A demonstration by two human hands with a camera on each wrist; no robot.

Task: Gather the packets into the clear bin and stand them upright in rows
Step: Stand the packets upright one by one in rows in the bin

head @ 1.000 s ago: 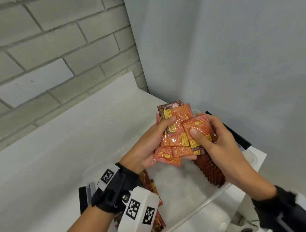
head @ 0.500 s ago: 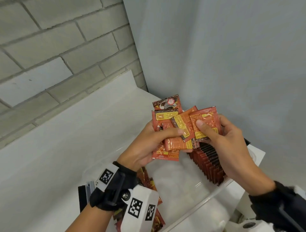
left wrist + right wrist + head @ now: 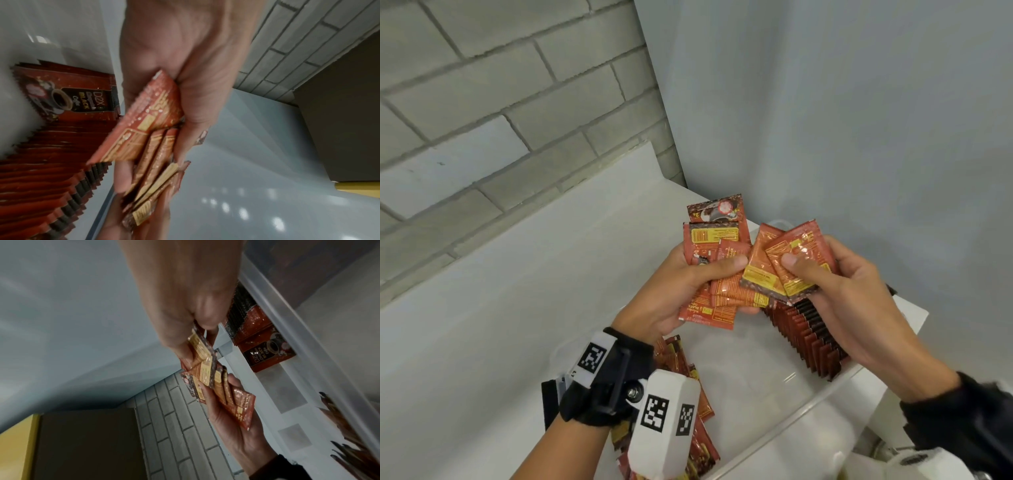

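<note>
Against the grey brick wall (image 3: 493, 113), a white counter (image 3: 524, 274) is shown carrying the clear bin (image 3: 787, 409). At lower left, inside the bin, a loose heap of packets (image 3: 697, 404) is seen lying flat beside the wrist camera (image 3: 661, 421); these have not yet been stood up.

At centre, the left hand (image 3: 674, 298) is held above the bin, its thumb and fingers curled round a fanned stack of packets (image 3: 717, 274). To its right, two packets (image 3: 786, 270) are pinched between the thumb and fingers of the right hand (image 3: 849, 308).

Compared with half a second ago, the two packets have been drawn clear of the stack: where they overlapped it, a gap is now visible along their upper edges, although the lower corners are still close to or touching the stack. A second ago all the packets were held together as one bundle.

At far right, an upright row of packets (image 3: 810, 337) is shown standing along the bin's right wall, directly below the right hand. The separation is judged to mean that the pair is being readied for adding to this row, with the stack kept back for later turns.
</note>
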